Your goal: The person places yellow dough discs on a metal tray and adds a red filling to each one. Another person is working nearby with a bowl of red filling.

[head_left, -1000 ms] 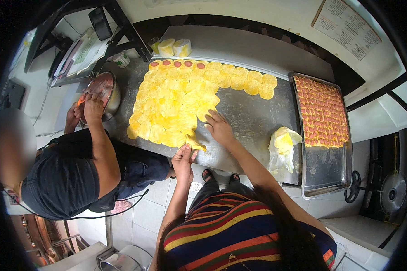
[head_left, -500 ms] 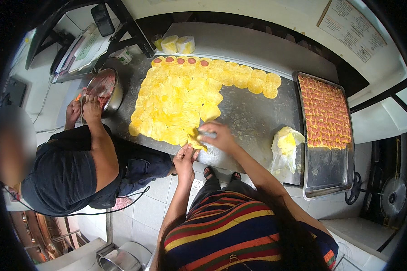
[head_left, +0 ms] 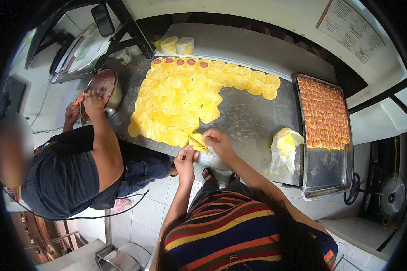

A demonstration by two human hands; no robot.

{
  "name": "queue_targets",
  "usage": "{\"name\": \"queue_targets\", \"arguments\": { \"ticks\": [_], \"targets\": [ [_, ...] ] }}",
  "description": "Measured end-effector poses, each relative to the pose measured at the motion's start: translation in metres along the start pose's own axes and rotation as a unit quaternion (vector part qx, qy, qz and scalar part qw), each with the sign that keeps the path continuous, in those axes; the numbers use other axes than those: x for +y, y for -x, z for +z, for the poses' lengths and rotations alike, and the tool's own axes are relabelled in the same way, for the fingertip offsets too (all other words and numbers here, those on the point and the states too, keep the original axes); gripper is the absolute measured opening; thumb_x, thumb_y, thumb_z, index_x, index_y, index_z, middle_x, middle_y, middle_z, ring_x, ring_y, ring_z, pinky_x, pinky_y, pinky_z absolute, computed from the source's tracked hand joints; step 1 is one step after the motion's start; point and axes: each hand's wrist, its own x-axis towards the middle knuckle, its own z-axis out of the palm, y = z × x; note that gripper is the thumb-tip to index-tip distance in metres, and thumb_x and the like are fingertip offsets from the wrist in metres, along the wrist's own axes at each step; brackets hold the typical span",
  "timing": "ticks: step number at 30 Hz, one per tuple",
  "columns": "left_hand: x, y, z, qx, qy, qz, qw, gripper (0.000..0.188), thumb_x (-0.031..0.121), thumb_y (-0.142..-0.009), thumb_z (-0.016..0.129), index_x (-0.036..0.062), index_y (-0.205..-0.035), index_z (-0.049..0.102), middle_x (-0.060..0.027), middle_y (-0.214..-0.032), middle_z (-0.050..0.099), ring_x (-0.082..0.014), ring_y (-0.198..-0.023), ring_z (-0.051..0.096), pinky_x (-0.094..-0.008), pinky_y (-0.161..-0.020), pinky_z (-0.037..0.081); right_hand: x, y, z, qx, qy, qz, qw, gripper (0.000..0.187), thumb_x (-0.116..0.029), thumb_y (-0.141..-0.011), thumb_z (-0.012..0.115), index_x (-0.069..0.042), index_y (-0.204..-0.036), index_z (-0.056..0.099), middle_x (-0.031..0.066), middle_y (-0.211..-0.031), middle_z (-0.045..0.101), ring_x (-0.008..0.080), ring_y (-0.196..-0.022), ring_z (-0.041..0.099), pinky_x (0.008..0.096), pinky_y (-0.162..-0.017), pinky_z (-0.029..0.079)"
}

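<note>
My left hand (head_left: 184,159) pinches the lower end of a small folded bundle of yellow dumpling wrappers (head_left: 196,142) at the table's near edge. Closed fingertips of my right hand (head_left: 218,141) meet the upper right edge of that bundle. How many sheets are in it cannot be made out. Just beyond, a broad spread of overlapping round yellow wrappers (head_left: 172,101) covers the table's left part, with a row of them running right along the back. Several pink filling portions (head_left: 180,62) sit on the wrappers in the back left row.
At right stands a metal tray (head_left: 324,174) with rows of filled wrappers, beside a plastic bag (head_left: 282,151) holding yellow wrappers. At left a co-worker's hands (head_left: 91,105) are over a metal bowl (head_left: 116,97) of pink filling. Wrapped yellow stacks (head_left: 185,45) stand at the back.
My right hand, blurred and slightly apart before, now has its fingertips at the wrapper bundle. The bundle looks more fanned and lifted. The co-worker's hands have shifted slightly at the bowl.
</note>
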Motion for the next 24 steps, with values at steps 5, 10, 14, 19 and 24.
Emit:
{"name": "queue_targets", "arguments": {
  "ticks": [5,10,14,19,24],
  "targets": [
    [0.008,0.006,-0.019,0.028,0.043,-0.015,0.999,0.016,0.010,-0.086,0.054,-0.0013,-0.096,0.059,-0.0041,-0.089,0.060,-0.0091,-0.078,0.057,-0.0229,-0.067,0.050,0.004,-0.026,-0.001,0.107,-0.217,0.065,0.968,0.007,-0.016,-0.085,0.053,-0.010,-0.089,0.052,-0.0006,-0.085,0.057,0.0094,-0.080,0.055,0.0257,-0.070,0.046],
    [0.015,0.012,-0.028,0.029,0.050,-0.020,0.998,0.015,0.010,-0.086,0.053,-0.0010,-0.095,0.059,-0.0052,-0.090,0.061,-0.0104,-0.079,0.057,-0.0238,-0.069,0.050,0.053,-0.060,-0.021,0.218,0.045,-0.060,0.973,0.018,-0.007,-0.081,0.056,-0.007,-0.096,0.048,0.0046,-0.082,0.059,0.0178,-0.075,0.059,0.0300,-0.066,0.047],
    [0.008,0.014,-0.041,0.027,0.062,-0.026,0.997,0.013,0.010,-0.086,0.053,0.0009,-0.094,0.059,-0.0041,-0.089,0.061,-0.0096,-0.079,0.057,-0.0242,-0.069,0.050,0.036,-0.049,-0.023,0.180,0.333,-0.020,0.925,0.039,0.002,-0.071,0.060,-0.009,-0.105,0.045,0.0172,-0.085,0.059,0.0328,-0.077,0.059,0.0390,-0.066,0.047],
    [0.005,0.015,-0.039,0.017,0.057,-0.013,0.998,0.011,0.010,-0.085,0.054,0.0029,-0.092,0.060,-0.0022,-0.088,0.061,-0.0083,-0.079,0.057,-0.0244,-0.070,0.050,0.035,-0.045,-0.023,0.154,0.389,-0.071,0.906,0.044,0.003,-0.070,0.058,-0.008,-0.109,0.042,0.0207,-0.087,0.058,0.0380,-0.080,0.057,0.0441,-0.069,0.046],
    [0.007,0.014,-0.036,0.004,0.048,-0.025,0.999,0.013,0.009,-0.085,0.054,0.0011,-0.094,0.059,-0.0028,-0.089,0.060,-0.0084,-0.078,0.056,-0.0249,-0.070,0.050,0.026,-0.039,-0.022,0.186,0.507,-0.197,0.818,0.042,-0.001,-0.070,0.061,-0.007,-0.108,0.045,0.0163,-0.086,0.059,0.0328,-0.080,0.058,0.0391,-0.067,0.047]
  ]
}}
